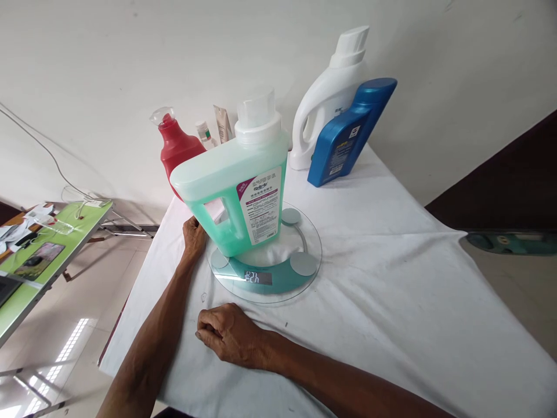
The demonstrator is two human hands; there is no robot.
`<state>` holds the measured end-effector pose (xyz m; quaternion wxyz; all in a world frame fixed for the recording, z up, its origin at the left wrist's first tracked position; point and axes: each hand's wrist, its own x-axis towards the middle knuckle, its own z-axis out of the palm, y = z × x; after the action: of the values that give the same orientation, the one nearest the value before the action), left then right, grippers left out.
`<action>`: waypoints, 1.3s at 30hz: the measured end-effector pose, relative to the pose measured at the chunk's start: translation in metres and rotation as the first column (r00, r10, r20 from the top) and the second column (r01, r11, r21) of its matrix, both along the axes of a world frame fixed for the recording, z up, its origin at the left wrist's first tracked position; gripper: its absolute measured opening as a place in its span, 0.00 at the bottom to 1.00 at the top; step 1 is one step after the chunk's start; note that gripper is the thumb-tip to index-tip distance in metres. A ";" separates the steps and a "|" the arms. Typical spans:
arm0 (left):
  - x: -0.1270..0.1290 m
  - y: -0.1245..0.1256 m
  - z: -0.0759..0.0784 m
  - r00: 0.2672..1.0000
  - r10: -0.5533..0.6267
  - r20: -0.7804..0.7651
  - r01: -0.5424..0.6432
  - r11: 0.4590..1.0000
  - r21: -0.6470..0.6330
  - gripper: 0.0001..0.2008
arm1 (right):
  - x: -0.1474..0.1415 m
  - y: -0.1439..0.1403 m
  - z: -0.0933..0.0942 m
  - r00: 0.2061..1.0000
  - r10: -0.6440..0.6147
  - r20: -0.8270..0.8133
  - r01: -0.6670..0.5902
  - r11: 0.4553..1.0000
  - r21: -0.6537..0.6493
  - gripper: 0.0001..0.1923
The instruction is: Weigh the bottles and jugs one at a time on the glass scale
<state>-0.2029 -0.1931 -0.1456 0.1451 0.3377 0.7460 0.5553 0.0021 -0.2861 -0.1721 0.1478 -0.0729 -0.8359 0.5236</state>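
A big translucent green detergent jug (217, 168) with a white cap stands on a round glass scale (300, 281). The scale's small display is lit. My left hand (194, 236) rests on the table at the scale's left edge, beside the jug. Its fingers look curled in, partly turned away from view, and no object shows in them. In front of the scale, my right hand (228, 331) lies on the cloth as a loose fist with nothing visible in it.
White cloth covers the table (369, 307). Along the wall are a red bottle (178, 142), a small clear bottle (204, 134), a beige tube (223, 123), a white jug (324, 93) and a blue bottle (343, 139). Left stands a green table (82, 232) with papers.
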 end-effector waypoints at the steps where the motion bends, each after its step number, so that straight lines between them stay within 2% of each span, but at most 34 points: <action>1: 0.001 -0.001 0.001 1.000 -0.013 -0.015 0.013 1.000 0.002 0.21 | 0.000 0.000 0.000 1.000 0.000 -0.002 0.000 1.000 -0.003 0.15; 5: 0.003 -0.006 0.004 0.997 -0.070 -0.039 0.072 0.996 0.043 0.25 | 0.000 0.001 0.001 1.000 -0.007 -0.016 0.007 1.000 -0.026 0.14; 9: 0.005 -0.014 0.012 0.993 -0.069 0.094 0.053 0.985 0.164 0.29 | -0.001 0.000 0.002 1.000 -0.020 -0.005 0.020 0.999 -0.044 0.14; 12: 0.007 -0.023 0.030 0.992 -0.088 0.088 0.062 0.962 0.265 0.31 | -0.001 0.000 0.004 1.000 -0.021 0.003 0.021 0.997 -0.078 0.15; 18: 0.024 -0.047 0.078 0.989 -0.149 0.009 0.130 0.890 0.438 0.28 | 0.001 0.000 0.006 1.000 -0.031 0.004 0.031 0.994 -0.105 0.16; 21: 0.035 -0.055 0.087 0.981 -0.177 -0.083 0.196 0.876 0.440 0.27 | 0.000 -0.001 0.006 0.999 -0.039 -0.004 0.038 0.995 -0.097 0.15; 24: 0.048 -0.060 0.086 0.958 -0.230 -0.171 0.279 0.881 0.383 0.25 | 0.000 -0.002 0.005 0.999 -0.035 0.000 0.035 0.995 -0.096 0.15; 29: 0.070 -0.059 0.089 0.934 -0.321 -0.154 0.356 0.864 0.356 0.26 | 0.000 -0.003 0.006 0.999 -0.043 0.006 0.043 0.996 -0.075 0.16; 31: 0.076 -0.052 0.094 0.946 -0.302 -0.121 0.325 0.867 0.377 0.27 | 0.000 -0.003 0.005 0.999 -0.043 0.011 0.044 0.997 -0.067 0.16; 35: 0.089 -0.028 0.104 0.982 -0.188 -0.004 0.173 0.891 0.421 0.25 | 0.000 -0.002 0.005 0.999 -0.045 0.028 0.046 0.998 -0.032 0.15; 39: 0.096 -0.007 0.113 0.982 -0.136 0.131 0.061 0.887 0.457 0.26 | 0.001 -0.001 0.004 0.998 -0.040 0.049 0.042 0.998 -0.036 0.08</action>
<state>-0.1067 -0.1998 -0.0328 0.1502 0.3541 0.5646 0.7303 0.0031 -0.2867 -0.1676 0.1372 -0.1054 -0.8277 0.5339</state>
